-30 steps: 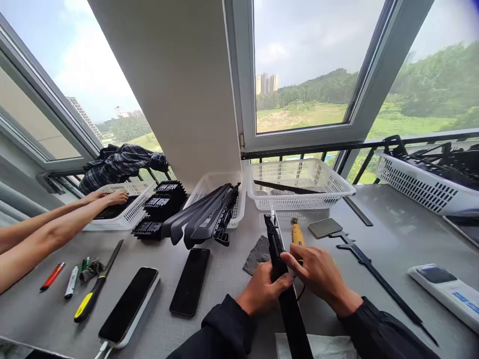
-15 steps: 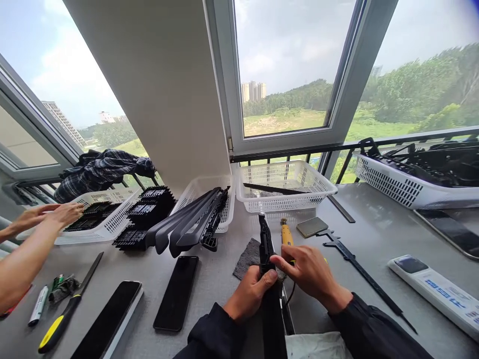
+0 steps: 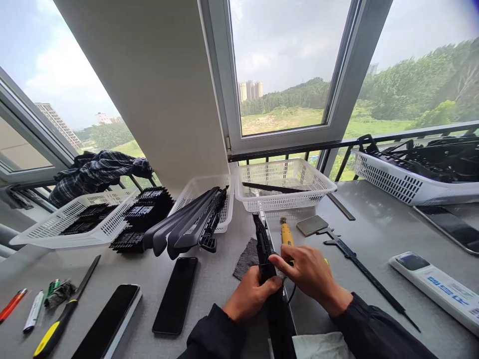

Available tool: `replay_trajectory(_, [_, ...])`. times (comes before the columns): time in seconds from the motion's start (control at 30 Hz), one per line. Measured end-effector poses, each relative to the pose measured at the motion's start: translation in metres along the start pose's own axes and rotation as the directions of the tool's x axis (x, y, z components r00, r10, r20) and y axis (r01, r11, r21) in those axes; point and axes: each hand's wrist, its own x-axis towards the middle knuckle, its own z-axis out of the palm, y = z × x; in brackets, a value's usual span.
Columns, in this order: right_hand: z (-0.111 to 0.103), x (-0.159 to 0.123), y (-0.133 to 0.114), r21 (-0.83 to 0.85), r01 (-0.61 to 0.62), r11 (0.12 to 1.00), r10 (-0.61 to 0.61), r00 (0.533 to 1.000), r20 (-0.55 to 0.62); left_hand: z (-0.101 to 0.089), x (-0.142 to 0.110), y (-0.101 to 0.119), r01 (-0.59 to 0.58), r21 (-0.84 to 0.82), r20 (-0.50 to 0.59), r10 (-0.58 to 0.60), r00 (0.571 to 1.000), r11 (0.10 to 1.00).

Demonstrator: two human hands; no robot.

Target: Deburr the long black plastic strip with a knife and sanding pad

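Note:
A long black plastic strip [image 3: 277, 319] points away from me, its ribbed, narrower far end near the white basket. My left hand [image 3: 251, 293] is closed around its middle, thumb on top. My right hand [image 3: 309, 273] is closed beside it, with the thumb tip against the strip's right edge. The curled fingers hide whatever they may hold. Beneath and beyond that hand lies a yellow rotary tool [image 3: 286, 234] with a brass-coloured tip, partly covered. A dark grey abrasive cloth [image 3: 247, 260] lies left of the strip.
Calipers [image 3: 364, 269], a flat metal block [image 3: 311, 225] and a white boxed device [image 3: 436, 289] lie right. Phones [image 3: 175, 294], a yellow-handled file [image 3: 67, 309] and markers [image 3: 34, 311] lie left. White baskets [image 3: 286, 203] line the back; grey-black trim pieces [image 3: 194, 219] lean from one.
The other person's hands have left the basket at the left. The strip's near end has swung right and its far end slightly left; my hands keep nearly the same hold.

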Motion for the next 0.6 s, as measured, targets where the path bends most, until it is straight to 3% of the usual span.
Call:
replay_trajectory(0.17, [-0.002, 0.0002, -0.0031, 0.031, -0.001, 1.0, 0.001, 1.0, 0.009, -0.0003, 0.0008, 0.002, -0.017, 0.064, -0.027, 0.018, 0.999, 0.998])
replay_trajectory(0.6, [-0.0001, -0.0001, -0.0054, 0.028, -0.001, 1.0, 0.001, 1.0, 0.008, -0.0026, 0.0031, -0.0046, -0.051, 0.024, -0.064, 0.053, 0.997, 0.998])
